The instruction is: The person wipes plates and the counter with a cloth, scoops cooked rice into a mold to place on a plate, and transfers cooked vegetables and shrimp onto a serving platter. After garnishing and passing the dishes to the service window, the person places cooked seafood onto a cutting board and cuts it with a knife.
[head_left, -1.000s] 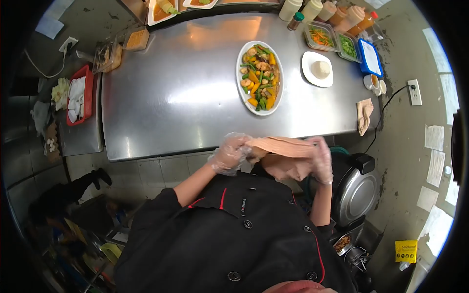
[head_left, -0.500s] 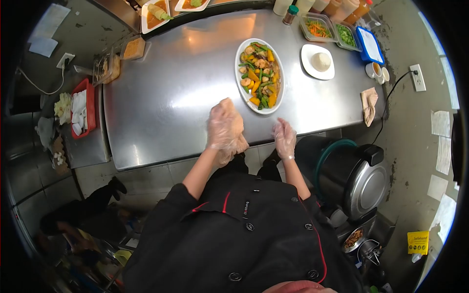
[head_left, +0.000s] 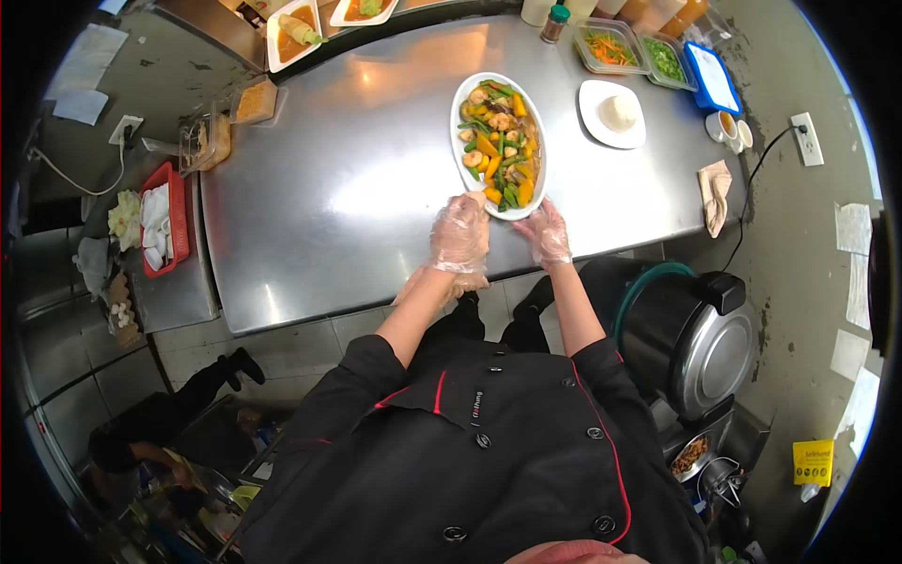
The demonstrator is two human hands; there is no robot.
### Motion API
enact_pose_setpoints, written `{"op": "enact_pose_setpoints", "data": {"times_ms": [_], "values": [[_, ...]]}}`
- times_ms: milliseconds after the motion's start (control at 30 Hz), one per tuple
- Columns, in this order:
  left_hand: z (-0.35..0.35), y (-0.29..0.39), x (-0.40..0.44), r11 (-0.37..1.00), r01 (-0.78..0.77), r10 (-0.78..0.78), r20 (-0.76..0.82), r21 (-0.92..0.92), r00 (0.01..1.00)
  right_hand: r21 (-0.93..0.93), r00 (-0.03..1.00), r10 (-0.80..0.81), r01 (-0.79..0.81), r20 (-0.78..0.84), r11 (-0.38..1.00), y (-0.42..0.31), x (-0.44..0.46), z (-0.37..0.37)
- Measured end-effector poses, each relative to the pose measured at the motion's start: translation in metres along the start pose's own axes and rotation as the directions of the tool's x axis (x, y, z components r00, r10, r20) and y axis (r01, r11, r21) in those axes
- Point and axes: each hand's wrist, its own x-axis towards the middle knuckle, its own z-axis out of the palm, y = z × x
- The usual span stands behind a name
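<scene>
An oval white plate point(head_left: 455, 120) of stir-fry with shrimp, green beans and yellow-orange chunks lies on the steel table. My left hand point(head_left: 459, 235), in a clear plastic glove, is closed on a peach-coloured cloth point(head_left: 474, 282). Part of that cloth meets the plate's near left rim. My right hand point(head_left: 547, 235), gloved too, has its fingers round the near right rim; their undersides are hidden.
A square white plate with a rice mound point(head_left: 617, 113) stands to the right, near a folded cloth point(head_left: 715, 197). Vegetable containers point(head_left: 609, 47) line the back right. A red basket point(head_left: 164, 221) is at left; a large rice cooker point(head_left: 695, 338) stands below right.
Both hands have moved forward to the near end of the oval plate. The left brought its cloth to the rim, and the right has come onto the rim.
</scene>
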Motion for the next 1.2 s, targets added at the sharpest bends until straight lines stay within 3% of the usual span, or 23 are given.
{"op": "enact_pose_setpoints", "data": {"times_ms": [67,200,300,367,433,533,600,700,800,833,867,933,967,1067,1133,1200], "values": [[0.001,0.018,-0.007,0.948,-0.123,0.14,-0.038,0.293,0.989,-0.005,1.0,0.017,-0.017,0.01,1.0,0.0,0.001,-0.002],[0.002,0.039,-0.01,0.791,-0.384,0.444,-0.014,0.477,0.896,-0.024,1.0,0.017,-0.016,0.007,1.0,-0.001,0.002,-0.004],[0.005,0.031,-0.009,0.813,-0.356,0.38,0.043,0.461,0.924,-0.035,1.0,0.011,-0.01,0.012,0.999,-0.005,0.0,0.0],[0.016,-0.022,0.001,0.982,-0.085,0.045,0.226,0.168,0.973,-0.04,1.0,0.018,-0.017,0.013,0.999,-0.005,-0.001,0.0],[0.018,-0.058,-0.001,0.976,0.209,-0.177,0.316,-0.069,0.932,-0.049,1.0,0.027,-0.027,0.012,0.998,-0.004,0.001,-0.002],[-0.002,-0.045,-0.041,0.754,0.512,-0.389,0.349,-0.411,0.853,0.03,0.999,0.024,-0.025,0.049,0.999,-0.005,-0.006,-0.002],[-0.035,0.038,-0.064,0.466,0.676,-0.446,0.509,-0.57,0.737,-0.025,0.979,0.147,-0.145,0.143,0.989,-0.005,-0.019,-0.009],[-0.041,0.042,-0.081,0.711,0.559,-0.194,0.644,-0.427,0.74,-0.254,0.862,0.267,-0.168,0.43,0.952,-0.013,-0.05,-0.006],[-0.048,0.061,-0.075,0.796,0.509,-0.159,0.697,-0.329,0.699,-0.456,0.716,0.364,-0.072,0.595,0.887,-0.037,-0.084,0.009],[-0.054,0.058,-0.074,0.727,0.615,-0.259,0.708,-0.304,0.657,-0.31,0.753,0.225,-0.03,0.618,0.95,-0.034,-0.091,0.01],[-0.06,0.054,-0.071,0.761,0.586,-0.241,0.716,-0.279,0.655,-0.458,0.784,0.189,0.133,0.591,0.879,-0.038,-0.096,0.007],[-0.067,0.05,-0.06,0.823,0.52,-0.203,0.736,-0.228,0.645,-0.695,0.826,0.087,0.405,0.556,0.594,-0.059,-0.105,-0.001],[-0.067,0.062,-0.063,0.87,0.451,-0.206,0.688,-0.196,0.696,-0.76,0.863,0.063,0.403,0.501,0.51,-0.068,-0.111,-0.004],[-0.059,0.095,-0.061,0.961,0.267,-0.117,0.76,-0.076,0.639,-0.866,0.873,-0.108,0.487,0.476,0.115,-0.096,-0.134,-0.02],[-0.037,0.109,-0.059,0.999,-0.009,0.038,0.772,-0.042,0.635,-0.92,0.912,-0.128,0.383,0.39,-0.076,-0.089,-0.139,-0.072],[-0.006,0.114,-0.063,0.938,-0.34,0.273,0.765,-0.075,0.583,-0.93,0.914,-0.179,0.365,0.364,-0.031,-0.107,-0.155,-0.104]]}}
